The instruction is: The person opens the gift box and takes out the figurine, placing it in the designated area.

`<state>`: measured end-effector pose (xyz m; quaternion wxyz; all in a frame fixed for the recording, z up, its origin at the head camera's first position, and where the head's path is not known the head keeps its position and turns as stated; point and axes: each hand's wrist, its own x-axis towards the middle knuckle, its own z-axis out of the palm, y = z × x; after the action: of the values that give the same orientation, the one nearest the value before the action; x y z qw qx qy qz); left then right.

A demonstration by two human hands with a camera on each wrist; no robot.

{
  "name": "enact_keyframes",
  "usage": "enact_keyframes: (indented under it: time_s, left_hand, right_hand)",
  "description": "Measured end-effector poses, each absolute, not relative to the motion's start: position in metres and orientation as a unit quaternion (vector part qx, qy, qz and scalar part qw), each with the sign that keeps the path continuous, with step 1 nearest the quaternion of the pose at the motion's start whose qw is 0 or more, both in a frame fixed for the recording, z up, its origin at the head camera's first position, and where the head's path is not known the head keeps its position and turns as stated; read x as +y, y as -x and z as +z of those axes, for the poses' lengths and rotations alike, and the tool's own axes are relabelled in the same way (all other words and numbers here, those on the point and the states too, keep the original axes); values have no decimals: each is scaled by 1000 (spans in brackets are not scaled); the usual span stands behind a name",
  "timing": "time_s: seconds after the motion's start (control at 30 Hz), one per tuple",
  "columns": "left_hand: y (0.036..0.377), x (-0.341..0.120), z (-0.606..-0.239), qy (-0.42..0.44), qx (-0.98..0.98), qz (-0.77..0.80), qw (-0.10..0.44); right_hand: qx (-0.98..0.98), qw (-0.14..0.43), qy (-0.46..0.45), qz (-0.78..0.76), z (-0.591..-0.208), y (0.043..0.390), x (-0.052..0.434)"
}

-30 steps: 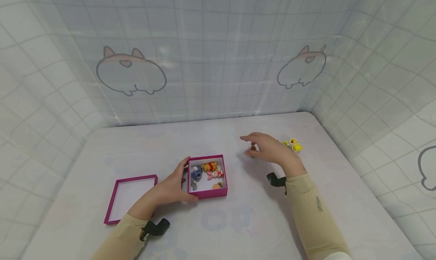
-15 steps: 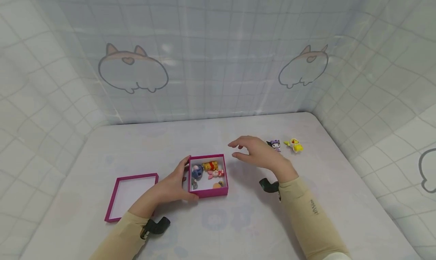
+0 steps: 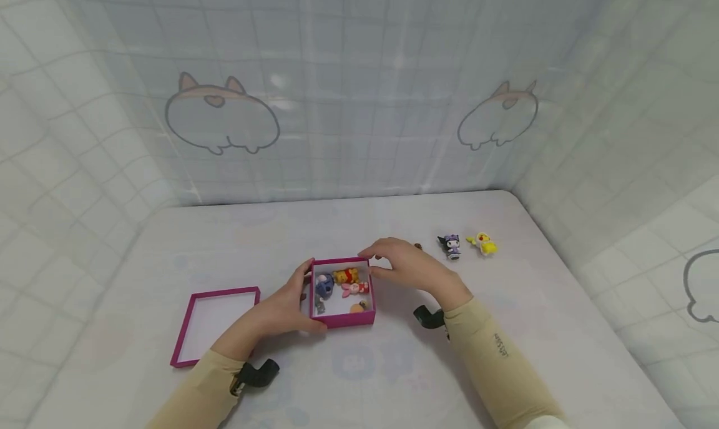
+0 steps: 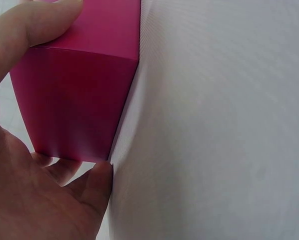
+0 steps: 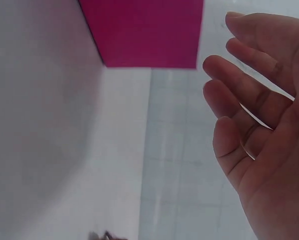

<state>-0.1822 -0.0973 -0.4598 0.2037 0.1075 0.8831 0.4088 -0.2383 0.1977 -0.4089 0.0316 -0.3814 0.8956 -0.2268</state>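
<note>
My left hand (image 3: 281, 307) grips the left side of an open magenta box (image 3: 344, 320), thumb on the front wall and fingers round the back corner. In the left wrist view the thumb presses the box wall (image 4: 72, 100). Inside lie a blue donkey figurine (image 3: 324, 286), a yellow bear figurine (image 3: 346, 276) in red, a pink piglet figurine (image 3: 355, 288), a small grey figure (image 3: 320, 305) and an orange one (image 3: 357, 306). My right hand (image 3: 410, 266) hovers at the box's right edge, fingers loosely bent; the right wrist view shows nothing in it, apart from the box.
The magenta-rimmed lid (image 3: 216, 323) lies at the left, inside up, partly behind my left forearm. To the right stand a black-and-purple figurine (image 3: 451, 246) and a yellow figurine (image 3: 484, 244). A small brown item (image 3: 418, 246) shows just behind my right hand.
My right hand has moved left from beside the brown item to the box's right edge, uncovering the black-and-purple figurine. The left hand and box have stayed in place.
</note>
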Motion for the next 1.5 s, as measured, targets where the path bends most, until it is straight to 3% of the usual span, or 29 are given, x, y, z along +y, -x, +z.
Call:
enact_keyframes:
  time_s: [0.6, 1.03, 1.5]
  left_hand:
    - [195, -79, -464, -137, 880, 408, 200]
    - [199, -76, -469, -162, 871, 425, 184]
    - [198, -73, -468, -163, 872, 427, 177]
  right_hand:
    - [880, 36, 451, -143, -415, 237, 171]
    - [875, 0, 484, -4, -423, 235, 136]
    - [881, 17, 470, -56, -431, 237, 142]
